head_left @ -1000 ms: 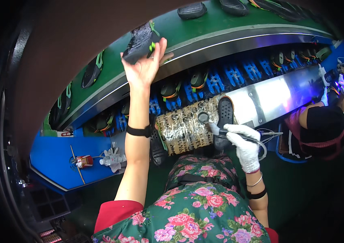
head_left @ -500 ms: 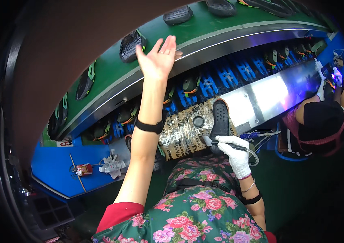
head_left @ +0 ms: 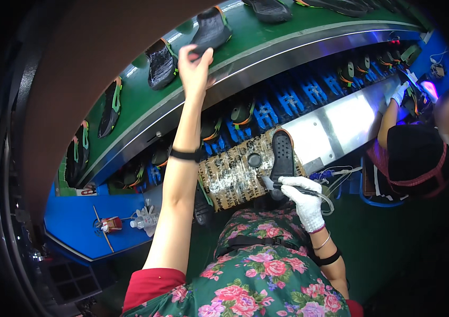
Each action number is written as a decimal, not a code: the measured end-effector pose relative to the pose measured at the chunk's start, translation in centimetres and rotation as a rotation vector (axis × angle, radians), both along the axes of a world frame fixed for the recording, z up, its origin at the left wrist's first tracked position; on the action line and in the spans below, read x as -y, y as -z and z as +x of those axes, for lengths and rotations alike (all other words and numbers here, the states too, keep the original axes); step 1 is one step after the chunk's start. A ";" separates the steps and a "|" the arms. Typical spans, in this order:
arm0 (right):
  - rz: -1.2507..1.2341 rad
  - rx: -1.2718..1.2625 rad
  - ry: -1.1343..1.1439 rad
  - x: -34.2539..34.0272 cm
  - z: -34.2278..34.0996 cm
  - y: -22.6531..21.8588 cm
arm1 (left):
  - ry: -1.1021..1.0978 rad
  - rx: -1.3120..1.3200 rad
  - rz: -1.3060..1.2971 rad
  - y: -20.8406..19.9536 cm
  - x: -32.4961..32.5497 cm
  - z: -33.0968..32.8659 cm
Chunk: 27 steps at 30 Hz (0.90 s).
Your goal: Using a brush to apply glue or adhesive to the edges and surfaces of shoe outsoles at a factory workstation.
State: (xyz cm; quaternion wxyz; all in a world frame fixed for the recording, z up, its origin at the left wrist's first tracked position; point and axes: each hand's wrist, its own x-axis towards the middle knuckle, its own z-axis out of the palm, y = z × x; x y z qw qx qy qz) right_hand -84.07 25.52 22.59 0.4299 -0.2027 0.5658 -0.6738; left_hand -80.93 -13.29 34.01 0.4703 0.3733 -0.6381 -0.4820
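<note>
At the far green belt, my bare left hand has its fingers curled at the near end of a black shoe bottom with a green-and-orange edge. Motion blurs the fingertips, but thumb and fingers appear to pinch its edge. My right hand, in a white glove, is closed round a dark-handled brush-like tool with a clear hose. Its tip lies by the lower end of a black sole with small holes. That sole rests lengthwise on cardboard wrapped in clear plastic.
More shoe bottoms stand along the green belt. Below its metal edge, blue holders carry dark green shoe uppers. A bottle and a red box lie on the left blue table. A co-worker sits at the right.
The shoe bottoms on the belt have shifted left. My left hand has gone from open with spread fingers to curled at one of them. My right hand keeps the tool near the sole.
</note>
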 end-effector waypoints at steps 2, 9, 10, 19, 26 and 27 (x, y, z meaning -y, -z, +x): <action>-0.047 -0.008 0.044 -0.2 -0.2 0.7 | 0.041 -0.322 0.043 -0.5 -3.3 4.4; -0.121 0.092 0.196 -0.2 -2.7 0.6 | -0.282 -0.461 -0.089 -0.8 -8.5 21.7; -0.165 0.127 0.227 0.1 -3.0 -0.4 | -0.317 -0.457 -0.052 -1.0 -9.2 22.7; -0.273 0.033 -0.053 2.6 -0.9 -8.7 | 0.060 -0.149 0.698 4.5 -13.0 23.3; -0.342 -0.340 -0.182 5.3 0.6 -10.4 | 0.345 -0.205 0.954 9.8 -19.2 16.9; -0.351 -0.343 -0.162 5.6 0.6 -10.2 | 0.371 -0.296 1.081 10.3 -20.8 16.6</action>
